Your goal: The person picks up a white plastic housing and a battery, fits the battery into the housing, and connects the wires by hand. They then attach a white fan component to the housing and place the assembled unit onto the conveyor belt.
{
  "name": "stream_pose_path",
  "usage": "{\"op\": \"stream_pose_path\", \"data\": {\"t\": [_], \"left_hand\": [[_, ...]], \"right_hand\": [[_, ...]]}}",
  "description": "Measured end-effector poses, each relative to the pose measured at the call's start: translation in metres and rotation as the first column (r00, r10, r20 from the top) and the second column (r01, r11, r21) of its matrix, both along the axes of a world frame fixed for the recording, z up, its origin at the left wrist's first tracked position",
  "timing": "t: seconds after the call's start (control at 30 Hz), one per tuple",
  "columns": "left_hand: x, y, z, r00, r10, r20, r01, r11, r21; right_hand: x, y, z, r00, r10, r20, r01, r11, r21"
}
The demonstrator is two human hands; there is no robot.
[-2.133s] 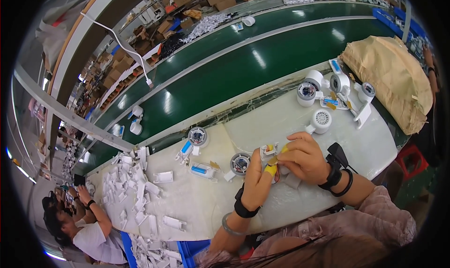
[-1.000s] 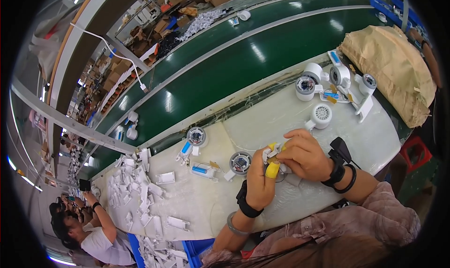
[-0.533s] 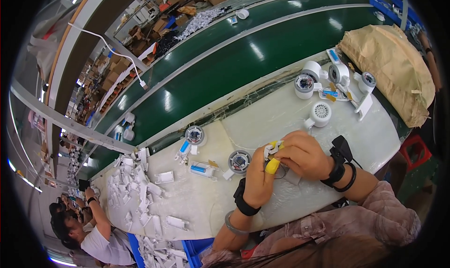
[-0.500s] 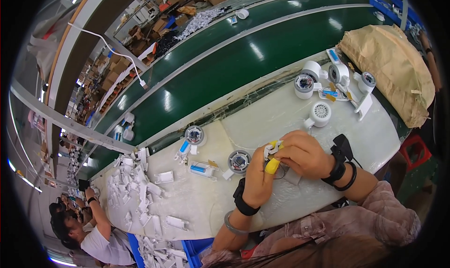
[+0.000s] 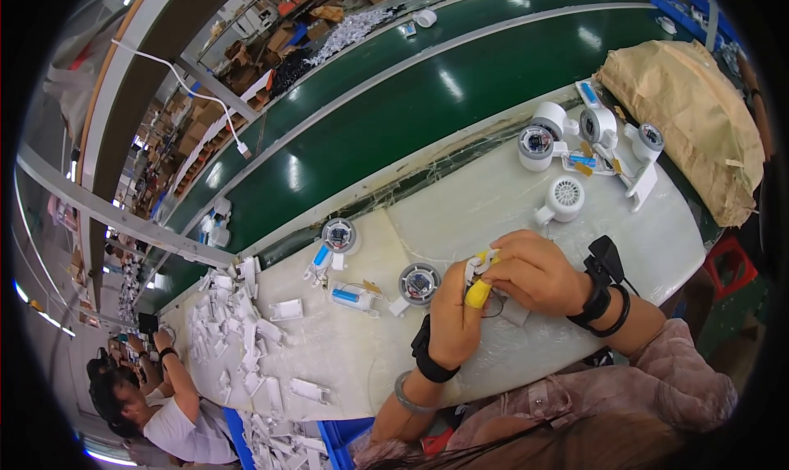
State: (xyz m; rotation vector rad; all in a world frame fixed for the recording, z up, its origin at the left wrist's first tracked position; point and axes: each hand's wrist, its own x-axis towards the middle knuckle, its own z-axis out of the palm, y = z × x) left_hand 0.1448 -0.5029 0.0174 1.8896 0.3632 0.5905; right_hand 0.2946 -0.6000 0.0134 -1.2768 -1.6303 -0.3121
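My left hand (image 5: 457, 318) and my right hand (image 5: 538, 274) meet over the near side of the work surface. Both are closed around a small white plastic part (image 5: 474, 266), mostly covered by the fingers. Bright yellow pieces (image 5: 477, 294) show at the fingertips; whether they are finger covers or belong to the part, I cannot tell. A thin dark wire loops below the right fingers. Just left of my left hand lies a round white fan head (image 5: 420, 283) with its inside exposed. Beyond my right hand stands another fan head (image 5: 565, 199), its slotted grille showing.
Left, a heap of white plastic housings (image 5: 246, 326) spreads toward a blue bin (image 5: 345, 437). A housing with a blue battery (image 5: 352, 297) lies nearby. More fan units (image 5: 536, 145) sit far right beside brown paper (image 5: 682, 117). A green conveyor (image 5: 345, 141) runs behind; a co-worker (image 5: 177, 412) is at left.
My hands stay together around the white part, with only a slight shift of the fingers. The view has moved a little. At far left the co-worker's arms have moved.
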Motion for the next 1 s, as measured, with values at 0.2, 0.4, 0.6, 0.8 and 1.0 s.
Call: {"op": "stream_pose_path", "data": {"t": [0.2, 0.4, 0.6, 0.8, 1.0], "left_hand": [[-0.001, -0.002, 0.003, 0.999, 0.030, -0.010, -0.030, 0.999, 0.027], [-0.005, 0.011, 0.001, 1.000, 0.012, -0.005, -0.011, 0.996, 0.088], [-0.046, 0.061, 0.041, 0.940, 0.267, 0.212, -0.284, 0.958, 0.051], [-0.106, 0.121, 0.028, 0.890, 0.455, -0.037, -0.271, 0.591, 0.760], [-0.130, 0.137, 0.001, 0.837, 0.354, -0.417, 0.092, 0.661, 0.745]], "right_hand": [[-0.007, -0.001, 0.001, 0.997, -0.077, -0.014, 0.077, 0.997, -0.007], [-0.005, 0.003, 0.004, 0.997, -0.074, -0.021, 0.074, 0.997, -0.024], [0.012, 0.037, 0.026, 0.978, -0.159, -0.135, 0.128, 0.969, -0.210], [0.054, 0.128, 0.039, 0.919, -0.390, -0.054, 0.378, 0.912, -0.158], [-0.029, 0.146, 0.043, 0.966, 0.258, -0.033, -0.238, 0.829, -0.506]]}}
